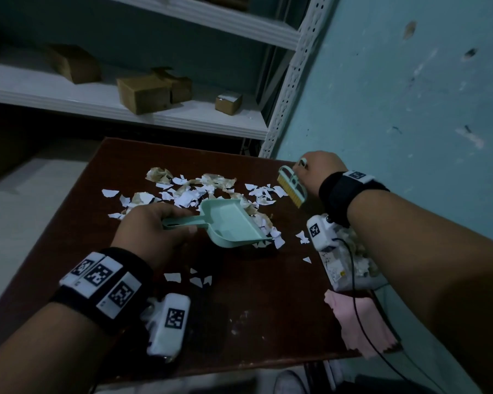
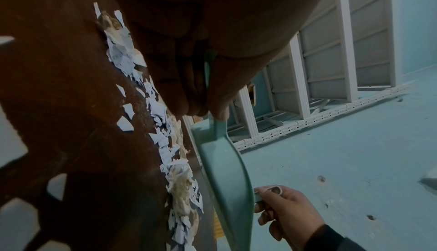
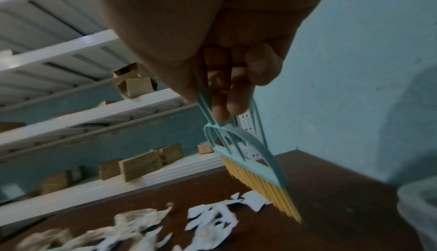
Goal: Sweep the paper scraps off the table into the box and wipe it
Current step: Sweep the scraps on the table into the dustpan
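The dark reddish-brown table runs bare along its left edge, with pale floor beyond it. The left hand has its grip clamped on the handle of a smooth mint-green plastic dustpan; its flat mouth points right and meets a clump of paper scraps. The scraps are torn, jagged bits, white ones mixed with crumpled tan ones, spread in a loose band across the far half of the table; a few stray white pieces lie apart on the near side, where the wood is otherwise open and shows pale scuffs. Past the far edge stands a white metal shelf carrying brown cardboard boxes. Farther right, close to the table's far right corner and the teal wall, the right hand closes its grip around the handle of a mint-green brush; its stiff yellow bristles slant down beside the rightmost white scraps. Whether they touch the wood cannot be told. Off the right edge sits a white box holding scraps, partly hidden by the forearm, and a pink cloth overhangs the near right corner.
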Demonstrator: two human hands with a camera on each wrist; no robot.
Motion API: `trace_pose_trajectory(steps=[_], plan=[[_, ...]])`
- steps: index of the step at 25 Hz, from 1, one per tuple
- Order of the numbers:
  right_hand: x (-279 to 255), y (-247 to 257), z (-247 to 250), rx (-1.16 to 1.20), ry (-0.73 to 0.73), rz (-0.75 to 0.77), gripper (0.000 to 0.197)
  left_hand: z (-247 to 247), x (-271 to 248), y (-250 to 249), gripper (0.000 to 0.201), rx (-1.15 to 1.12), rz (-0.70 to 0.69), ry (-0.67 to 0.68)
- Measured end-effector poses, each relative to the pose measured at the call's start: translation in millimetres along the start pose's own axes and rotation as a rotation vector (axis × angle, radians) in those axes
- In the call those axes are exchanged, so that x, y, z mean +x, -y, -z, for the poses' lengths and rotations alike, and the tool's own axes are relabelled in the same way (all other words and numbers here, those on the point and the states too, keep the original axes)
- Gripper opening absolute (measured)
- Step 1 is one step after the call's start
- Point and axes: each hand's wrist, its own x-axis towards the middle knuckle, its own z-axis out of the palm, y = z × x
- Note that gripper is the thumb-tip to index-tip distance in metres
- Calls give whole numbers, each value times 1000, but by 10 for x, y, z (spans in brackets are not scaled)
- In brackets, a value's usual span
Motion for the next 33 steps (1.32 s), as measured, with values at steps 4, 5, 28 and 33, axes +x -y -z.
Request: trace_pose_trajectory(steps=[4, 5, 28, 33], plan=[[225, -35, -129, -128, 85, -87, 33, 12, 12, 30, 24, 18, -6, -4], [259, -12, -174, -141, 109, -85, 34, 24, 18, 37, 24, 20, -13, -7], [-735, 261, 110, -40, 101, 114, 38, 616, -143, 82, 28, 121, -28, -127], [-738, -42, 33, -218, 133, -72, 41, 643, -172, 101, 28, 169, -47, -110]])
